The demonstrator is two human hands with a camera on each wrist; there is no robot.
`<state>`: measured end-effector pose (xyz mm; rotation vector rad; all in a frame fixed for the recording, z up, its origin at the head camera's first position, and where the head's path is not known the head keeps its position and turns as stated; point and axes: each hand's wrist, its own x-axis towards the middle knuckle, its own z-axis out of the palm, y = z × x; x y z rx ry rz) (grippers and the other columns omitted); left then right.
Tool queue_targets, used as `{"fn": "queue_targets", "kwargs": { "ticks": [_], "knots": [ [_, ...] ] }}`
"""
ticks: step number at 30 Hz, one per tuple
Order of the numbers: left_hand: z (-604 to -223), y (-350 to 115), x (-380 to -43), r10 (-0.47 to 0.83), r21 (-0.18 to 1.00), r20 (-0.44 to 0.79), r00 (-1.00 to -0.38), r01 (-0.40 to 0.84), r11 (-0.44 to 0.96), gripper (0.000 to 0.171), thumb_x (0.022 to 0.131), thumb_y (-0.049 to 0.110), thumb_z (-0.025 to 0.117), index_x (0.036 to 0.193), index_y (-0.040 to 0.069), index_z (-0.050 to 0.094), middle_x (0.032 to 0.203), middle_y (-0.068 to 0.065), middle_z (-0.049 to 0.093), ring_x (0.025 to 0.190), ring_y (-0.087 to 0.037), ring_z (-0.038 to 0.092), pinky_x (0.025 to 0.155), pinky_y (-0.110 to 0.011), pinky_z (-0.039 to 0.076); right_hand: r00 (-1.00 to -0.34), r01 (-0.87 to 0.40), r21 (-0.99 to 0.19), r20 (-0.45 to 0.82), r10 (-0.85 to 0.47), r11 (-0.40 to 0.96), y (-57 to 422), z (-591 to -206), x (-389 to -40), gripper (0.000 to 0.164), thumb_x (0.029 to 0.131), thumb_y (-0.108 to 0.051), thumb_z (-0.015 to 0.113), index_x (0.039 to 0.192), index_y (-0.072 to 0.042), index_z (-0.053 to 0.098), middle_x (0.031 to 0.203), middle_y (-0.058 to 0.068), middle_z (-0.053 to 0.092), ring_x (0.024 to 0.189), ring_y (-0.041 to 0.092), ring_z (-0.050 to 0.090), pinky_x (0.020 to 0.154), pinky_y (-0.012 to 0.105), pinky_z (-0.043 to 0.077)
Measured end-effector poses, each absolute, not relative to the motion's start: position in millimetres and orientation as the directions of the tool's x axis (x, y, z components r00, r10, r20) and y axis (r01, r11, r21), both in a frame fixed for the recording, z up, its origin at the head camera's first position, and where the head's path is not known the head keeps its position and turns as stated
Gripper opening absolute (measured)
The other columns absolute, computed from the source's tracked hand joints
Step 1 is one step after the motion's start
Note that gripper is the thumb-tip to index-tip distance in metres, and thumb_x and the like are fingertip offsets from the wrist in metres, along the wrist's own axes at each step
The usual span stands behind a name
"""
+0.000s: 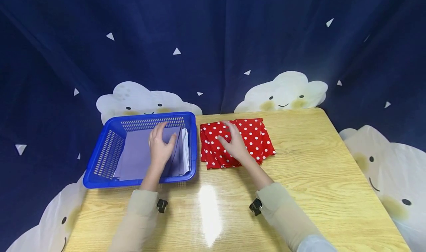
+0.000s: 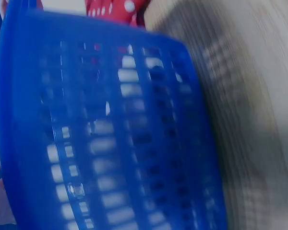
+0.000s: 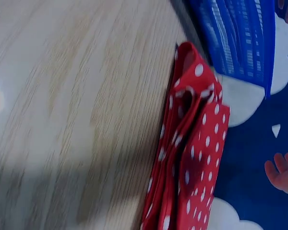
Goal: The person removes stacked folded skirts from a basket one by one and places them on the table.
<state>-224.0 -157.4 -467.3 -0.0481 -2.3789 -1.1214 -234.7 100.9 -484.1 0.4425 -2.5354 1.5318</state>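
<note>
Folded red cloth with white polka dots [image 1: 254,137] lies on the table right of a blue plastic basket [image 1: 191,148]. My right hand [image 1: 235,143] hovers over this cloth, thumb and fingers spread apart with nothing between them. The right wrist view shows the cloth's stacked folds [image 3: 206,153] from the side, with the fingers [image 3: 283,170] apart from it. Over the basket is my left hand [image 1: 160,145], its thumb and fingers spread and holding nothing. Beneath it, folded greyish-purple cloth [image 1: 136,152] lies inside, with a white folded piece [image 1: 185,152] along the basket's right wall.
The wooden table [image 1: 306,170] extends to the right and toward me. A dark blue curtain [image 1: 199,30] with white triangles and smiling clouds hangs behind it. The basket's slotted side [image 2: 115,120] fills much of the left wrist view. Small black devices sit at both wrists.
</note>
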Motion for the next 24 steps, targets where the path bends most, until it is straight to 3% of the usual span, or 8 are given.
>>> {"fn": "queue_targets", "kwargs": {
  "ticks": [16,24],
  "knots": [
    [-466.9,-239.9,-213.3,-0.237,0.687,0.370,-0.898,0.093,0.721,0.047,0.082,0.014,0.064,0.126,0.002,0.051,0.131,-0.021,0.045,0.123,-0.041,0.033,0.102,-0.055,0.019,-0.939,-0.341,-0.809,0.269,-0.215,0.478,36.5,-480.4,-237.2,0.059,0.084,-0.012,0.061,0.137,-0.008,0.035,0.134,0.015,0.042,0.121,0.026,0.043,0.098,0.042,0.039],
    [-472.7,-271.3,-206.2,-0.252,0.668,0.326,-0.911,0.033,0.744,0.048,0.082,0.013,0.063,0.126,0.001,0.050,0.131,-0.024,0.044,0.122,-0.045,0.033,0.102,-0.057,0.019,-0.917,-0.381,-0.819,0.275,-0.288,0.429,12.7,-483.2,-234.4,0.059,0.085,-0.011,0.059,0.138,-0.008,0.034,0.130,0.018,0.042,0.113,0.032,0.048,0.092,0.040,0.045]
  ]
}}
